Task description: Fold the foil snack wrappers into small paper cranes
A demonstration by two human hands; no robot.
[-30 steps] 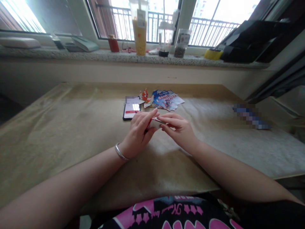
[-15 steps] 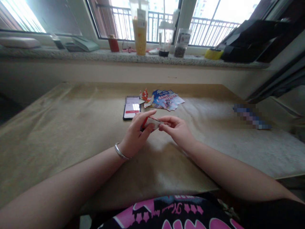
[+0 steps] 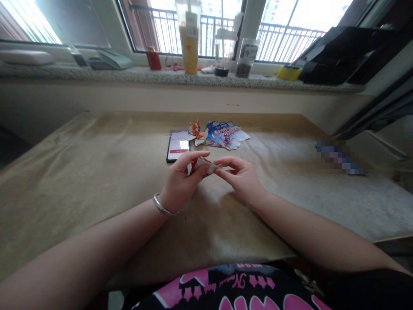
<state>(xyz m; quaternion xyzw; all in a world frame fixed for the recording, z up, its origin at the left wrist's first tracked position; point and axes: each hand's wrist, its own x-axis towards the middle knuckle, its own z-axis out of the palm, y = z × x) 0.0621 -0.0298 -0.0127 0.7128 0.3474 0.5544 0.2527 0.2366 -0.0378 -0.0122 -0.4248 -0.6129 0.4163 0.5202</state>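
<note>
folded paper (image 3: 202, 165) pinched between left hand (image 3: 179, 178) and right hand (image 3: 240, 174); long axis left-right

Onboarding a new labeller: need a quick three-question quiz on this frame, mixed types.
1. True or false: both hands hold the small folded red-and-white paper piece.
2. Which wrist wears the silver bangle: (a) left, (b) right?
3. Fill in: the black smartphone with a lit screen lies flat on the ____ behind the hands.

Key
1. True: the left hand and the right hand pinch it from either side, above the tan cloth-covered table.
2. (a) left.
3. Table, beside the blue printed leaflets.
</note>
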